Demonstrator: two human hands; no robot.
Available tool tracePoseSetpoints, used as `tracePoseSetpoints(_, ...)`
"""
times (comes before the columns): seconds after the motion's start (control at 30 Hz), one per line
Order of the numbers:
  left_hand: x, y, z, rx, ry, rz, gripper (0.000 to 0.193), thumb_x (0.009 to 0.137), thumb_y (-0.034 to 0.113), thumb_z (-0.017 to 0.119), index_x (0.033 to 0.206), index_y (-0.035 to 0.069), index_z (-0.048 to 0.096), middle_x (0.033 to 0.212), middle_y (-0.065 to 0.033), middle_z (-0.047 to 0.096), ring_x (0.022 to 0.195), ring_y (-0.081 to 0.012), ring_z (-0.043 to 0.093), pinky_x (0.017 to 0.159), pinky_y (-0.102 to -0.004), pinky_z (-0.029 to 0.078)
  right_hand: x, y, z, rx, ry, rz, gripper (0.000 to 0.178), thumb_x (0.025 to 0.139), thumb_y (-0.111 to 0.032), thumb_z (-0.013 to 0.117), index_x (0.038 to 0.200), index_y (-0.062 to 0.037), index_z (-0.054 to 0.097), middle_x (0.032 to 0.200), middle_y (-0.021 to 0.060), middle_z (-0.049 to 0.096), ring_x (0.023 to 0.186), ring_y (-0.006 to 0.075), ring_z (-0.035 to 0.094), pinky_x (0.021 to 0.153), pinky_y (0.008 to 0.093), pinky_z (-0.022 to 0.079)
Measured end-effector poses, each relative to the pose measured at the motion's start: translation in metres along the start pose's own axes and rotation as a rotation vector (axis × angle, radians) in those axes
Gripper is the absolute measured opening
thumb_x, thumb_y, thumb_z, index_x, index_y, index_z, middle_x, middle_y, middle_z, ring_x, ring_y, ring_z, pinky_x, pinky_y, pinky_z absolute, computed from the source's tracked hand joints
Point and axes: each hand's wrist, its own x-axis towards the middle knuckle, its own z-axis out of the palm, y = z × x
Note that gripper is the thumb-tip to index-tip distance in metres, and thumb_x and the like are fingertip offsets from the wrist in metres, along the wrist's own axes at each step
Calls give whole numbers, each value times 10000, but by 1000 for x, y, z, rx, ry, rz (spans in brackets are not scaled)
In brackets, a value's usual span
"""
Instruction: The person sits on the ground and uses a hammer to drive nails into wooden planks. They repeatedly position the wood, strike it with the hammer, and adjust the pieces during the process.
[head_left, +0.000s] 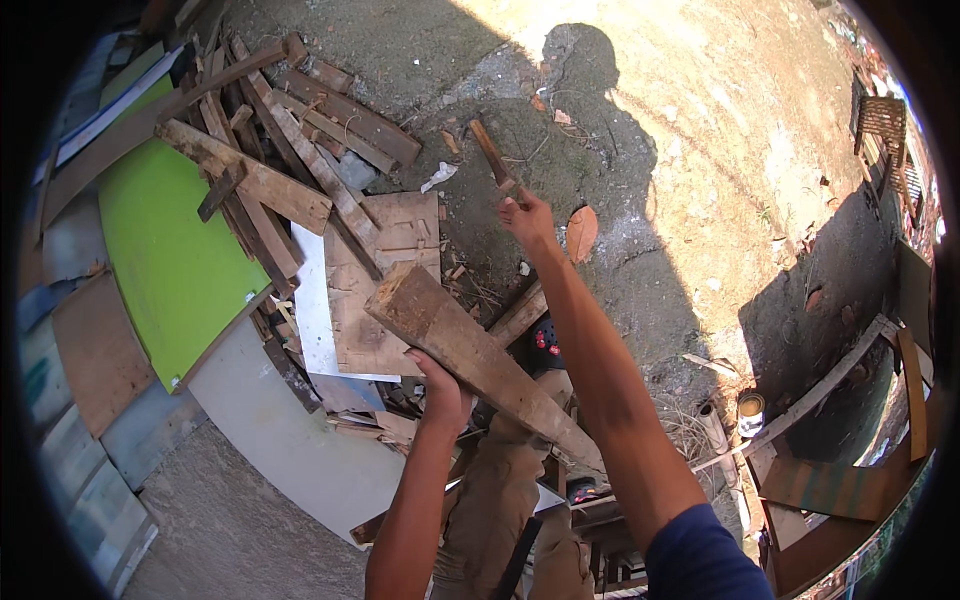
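A thick, squared wooden beam (480, 355) slants across in front of my body, its cut end raised toward the upper left. My left hand (445, 395) grips its near side, with the thumb up along the edge; the other fingers are mostly hidden. Farther out, my right hand (527, 217) is closed around a short, narrow piece of brown wood (489, 150), which points away from me to the upper left. My right forearm passes beyond the beam's lower end.
Scrap boards (270, 180) lie heaped at the left, beside a lime-green panel (175, 250) and a pale sheet (275, 430). A flat plywood piece (385, 270) lies beyond the beam. A dry leaf (581, 235) rests near my right wrist. At right are a can (750, 413) and curved planks (840, 380).
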Motion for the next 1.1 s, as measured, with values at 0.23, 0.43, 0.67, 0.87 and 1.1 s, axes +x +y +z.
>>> tracePoseSetpoints(0.23, -89, -9, -3, 9, -106, 153, 1130, 687, 1003, 278, 1266, 61, 507, 1145, -120, 604, 1091, -278, 586, 1008, -450, 439, -268, 59, -119, -111, -97, 19, 321, 1073, -269, 524, 1164, 7, 660, 908, 62, 691, 868, 117, 631, 776, 276, 510)
tracePoseSetpoints(0.43, -205, -50, 57, 229, -188, 268, 1129, 749, 967, 275, 1328, 19, 473, 1193, -148, 591, 1146, -292, 571, 1044, -432, 422, -507, 106, -253, -452, 261, -223, 420, 1055, -353, 506, 1188, 14, 662, 1058, 180, 687, 990, 273, 658, 907, 370, 502)
tracePoseSetpoints(0.67, -315, -169, 94, 842, -564, 618, 869, 936, 792, 334, 1076, -47, 510, 1025, -109, 557, 941, -222, 522, 895, -405, 434, -626, 107, -311, -200, 521, -532, 580, 1065, -449, 370, 1266, 27, 634, 1211, 227, 664, 1168, 367, 622, 1023, 419, 457)
tracePoseSetpoints(0.87, -451, -240, 155, 822, -810, 779, 932, 920, 777, 444, 1270, -86, 485, 1230, -157, 565, 1110, -242, 545, 973, -399, 432, -727, 153, -355, 70, 743, -480, 401, 1042, -304, 485, 1144, 19, 700, 1065, 177, 733, 1023, 277, 700, 914, 350, 515)
tracePoseSetpoints(1.1, -612, -329, 204, 715, -1305, 722, 915, 870, 574, 715, 1440, -28, 327, 1323, -149, 529, 1190, -237, 534, 996, -384, 449, -815, 221, -409, 37, 1129, -478, 215, 982, -181, 629, 909, 15, 677, 811, 213, 656, 726, 351, 667, 671, 403, 509)
